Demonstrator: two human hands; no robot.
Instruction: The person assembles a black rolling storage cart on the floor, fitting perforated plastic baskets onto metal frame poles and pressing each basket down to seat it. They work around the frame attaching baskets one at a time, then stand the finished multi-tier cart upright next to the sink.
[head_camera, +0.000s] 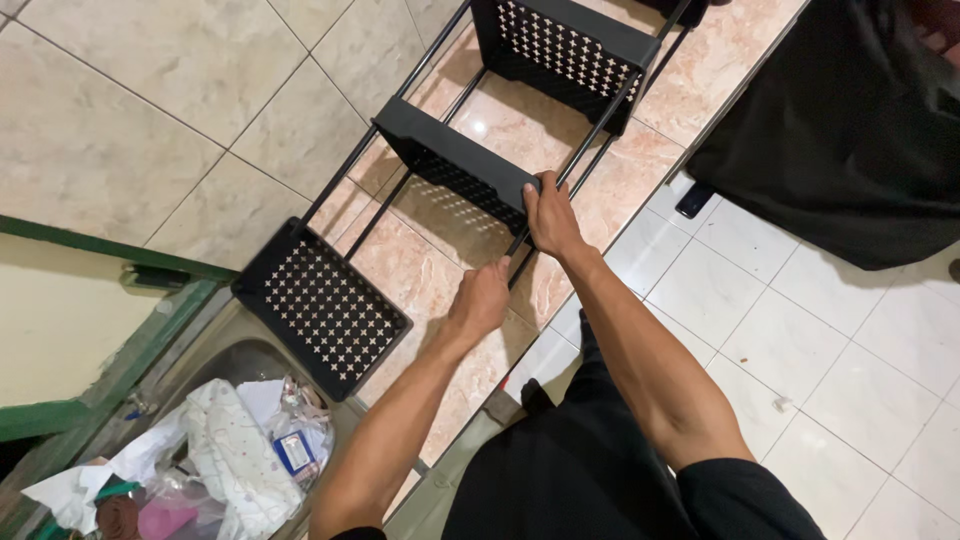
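Head view: black tiered rack (455, 160) with perforated shelves, laid flat on the pink tiled counter (600, 200), probably so its thin rods can be worked on; left hand (480, 300) clenched round the near rod, right hand (550, 215) grasping the middle shelf's corner where it meets that rod. Rack's top tier cut off by the frame; steel sink (215, 360) at lower left holds crumpled wrappers, contents indistinct; black cloth (850, 130) at right unidentifiable.

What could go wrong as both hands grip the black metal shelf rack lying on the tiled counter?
The black metal shelf rack has its end tray overhanging the steel sink full of rubbish, so it might tip in. The left hand and right hand grip thin rods beside a tray edge; fingers could get pinched.
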